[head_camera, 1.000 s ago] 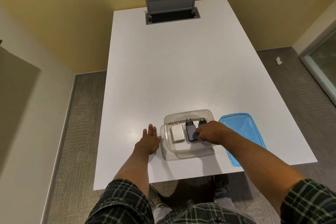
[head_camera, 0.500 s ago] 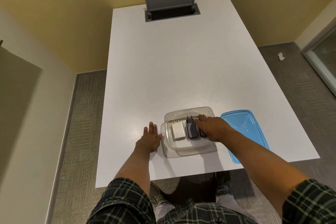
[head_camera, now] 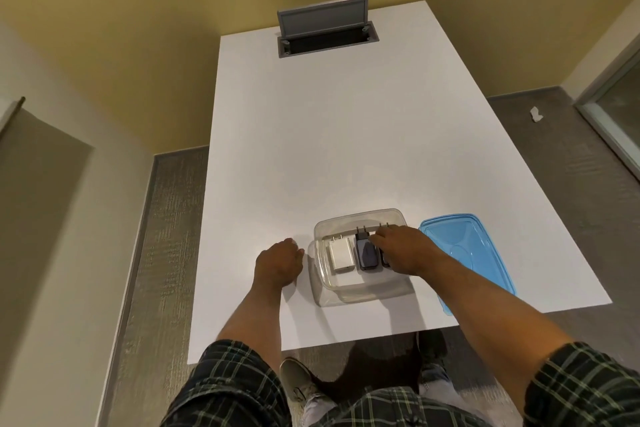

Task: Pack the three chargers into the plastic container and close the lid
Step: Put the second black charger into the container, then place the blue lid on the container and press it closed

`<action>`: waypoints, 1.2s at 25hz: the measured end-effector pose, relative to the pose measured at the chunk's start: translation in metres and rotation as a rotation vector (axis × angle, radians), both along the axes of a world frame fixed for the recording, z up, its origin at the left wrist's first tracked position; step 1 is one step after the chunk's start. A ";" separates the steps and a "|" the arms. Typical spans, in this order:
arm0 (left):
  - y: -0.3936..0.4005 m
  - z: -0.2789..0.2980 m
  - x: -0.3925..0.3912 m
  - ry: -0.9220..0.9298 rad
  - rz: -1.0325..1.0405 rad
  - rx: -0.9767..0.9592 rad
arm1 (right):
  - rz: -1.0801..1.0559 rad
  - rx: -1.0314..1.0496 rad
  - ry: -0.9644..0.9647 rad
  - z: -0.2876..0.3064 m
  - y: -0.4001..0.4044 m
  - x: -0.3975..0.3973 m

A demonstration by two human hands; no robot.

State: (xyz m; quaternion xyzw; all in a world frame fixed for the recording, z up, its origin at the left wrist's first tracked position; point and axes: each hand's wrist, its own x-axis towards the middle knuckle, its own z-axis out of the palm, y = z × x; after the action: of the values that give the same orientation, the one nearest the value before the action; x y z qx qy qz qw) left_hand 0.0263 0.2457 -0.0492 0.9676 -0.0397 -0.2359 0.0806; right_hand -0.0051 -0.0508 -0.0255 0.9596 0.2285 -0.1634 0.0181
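Right hand [head_camera: 403, 250] reaches palm-down into the clear container [head_camera: 360, 289], grip state unclear, over the third charger [head_camera: 384, 258] beside the white charger [head_camera: 341, 255] and dark charger [head_camera: 365, 251]. Left hand [head_camera: 278, 262] rests loosely curled, grasping nothing, on the counter [head_camera: 346, 132] just left of it. Blue lid [head_camera: 474, 246] lies right, near the counter edge.

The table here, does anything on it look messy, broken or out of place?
Nothing stands out. The clear container sits flat on the white table with three chargers side by side inside, the right hand over the rightmost. The blue lid lies flat beside it, not yet on.
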 end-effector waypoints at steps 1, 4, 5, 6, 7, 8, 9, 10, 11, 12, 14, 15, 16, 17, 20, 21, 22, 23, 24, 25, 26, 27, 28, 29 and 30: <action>-0.002 0.006 0.000 -0.093 0.006 -0.001 | 0.044 0.005 -0.059 0.003 -0.003 0.001; -0.015 0.025 0.002 -0.313 0.014 -0.031 | 0.018 0.031 -0.173 0.022 -0.018 0.005; -0.023 0.032 0.003 -0.373 0.024 -0.060 | -0.013 0.049 -0.223 0.027 -0.024 0.008; -0.030 0.037 0.006 -0.423 0.035 -0.094 | -0.055 0.061 -0.263 0.033 -0.028 0.011; -0.039 0.041 0.009 -0.464 0.024 -0.129 | -0.114 0.079 -0.307 0.038 -0.035 0.013; -0.052 0.046 0.011 -0.497 -0.012 -0.160 | -0.195 0.096 -0.342 0.044 -0.042 0.014; -0.064 0.049 0.014 -0.512 -0.064 -0.186 | -0.295 0.099 -0.346 0.046 -0.050 0.013; -0.079 0.053 0.015 -0.523 -0.131 -0.209 | -0.402 0.086 -0.316 0.049 -0.059 0.012; -0.095 0.056 0.016 -0.529 -0.209 -0.228 | -0.501 0.074 -0.285 0.049 -0.070 0.008; -0.112 0.060 0.015 -0.536 -0.291 -0.244 | -0.585 0.066 -0.259 0.048 -0.082 0.001; -0.148 0.067 0.012 -0.528 -0.458 -0.277 | -0.723 0.049 -0.205 0.043 -0.105 -0.014; -0.166 0.069 0.008 -0.507 -0.538 -0.287 | -0.781 0.024 -0.162 0.041 -0.114 -0.023; -0.183 0.070 0.003 -0.480 -0.615 -0.289 | -0.828 -0.011 -0.112 0.039 -0.121 -0.031; -0.199 0.070 -0.002 -0.449 -0.688 -0.284 | -0.872 -0.045 -0.059 0.038 -0.126 -0.037; -0.242 0.062 -0.023 -0.330 -0.921 -0.199 | -1.019 -0.080 0.086 0.030 -0.143 -0.054; -0.254 0.057 -0.031 -0.276 -0.965 -0.155 | -1.061 -0.075 0.118 0.025 -0.148 -0.060; -0.265 0.052 -0.040 -0.212 -0.975 -0.110 | -1.097 -0.063 0.142 0.021 -0.152 -0.066; -0.274 0.047 -0.049 -0.126 -0.961 -0.072 | -1.126 -0.041 0.156 0.017 -0.155 -0.072; -0.282 0.041 -0.057 -0.032 -0.946 -0.026 | -1.145 -0.023 0.167 0.013 -0.158 -0.077; -0.287 0.035 -0.064 0.054 -0.935 0.020 | -1.156 -0.010 0.180 0.008 -0.159 -0.082; -0.290 0.030 -0.070 0.119 -0.931 0.064 | -1.161 0.001 0.195 0.004 -0.159 -0.085; -0.291 0.025 -0.074 0.163 -0.930 0.098 | -1.167 0.017 0.209 0.000 -0.159 -0.088; -0.292 0.021 -0.077 0.190 -0.931 0.122 | -1.182 0.043 0.226 -0.004 -0.160 -0.091; -0.293 0.017 -0.078 0.205 -0.928 0.132 | -1.200 0.075 0.238 -0.007 -0.161 -0.094; -0.292 0.014 -0.080 0.215 -0.920 0.133 | -1.218 0.108 0.244 -0.011 -0.161 -0.097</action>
State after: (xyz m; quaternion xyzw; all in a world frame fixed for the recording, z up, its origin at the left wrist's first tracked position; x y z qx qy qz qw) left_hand -0.0538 -0.0466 -0.0351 0.8227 -0.4404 -0.3478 -0.0907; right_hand -0.1023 -0.2121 -0.0364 0.8916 -0.3516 -0.2409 -0.1531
